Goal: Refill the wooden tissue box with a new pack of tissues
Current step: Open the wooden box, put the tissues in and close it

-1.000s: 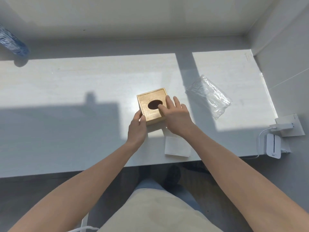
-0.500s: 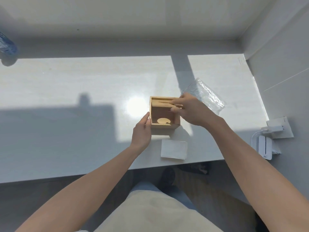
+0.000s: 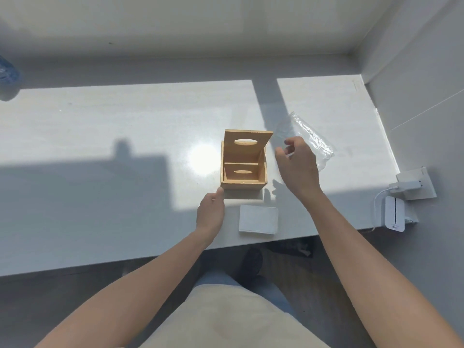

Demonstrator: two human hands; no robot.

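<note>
The wooden tissue box (image 3: 243, 185) stands on the white table (image 3: 100, 146) with its hinged lid (image 3: 247, 143) swung up and back; the oval slot shows in the lid. The inside looks empty. My left hand (image 3: 211, 212) rests just off the box's near left corner, thumb tip touching or almost touching it, holding nothing. My right hand (image 3: 297, 167) hovers to the right of the box, fingers loosely apart, empty. A white stack of tissues (image 3: 258, 219) lies flat near the table's front edge, just below the box.
A crumpled clear plastic wrapper (image 3: 308, 139) lies right of the box, behind my right hand. A white wall socket with a plug and cable (image 3: 411, 187) and a small white device (image 3: 394, 213) sit at the right wall. A blue bottle (image 3: 7, 74) is at the far left.
The lid went from closed to fully raised. My right hand has let go of it and pulled back to the right. My left hand slid off the box's side toward the near corner.
</note>
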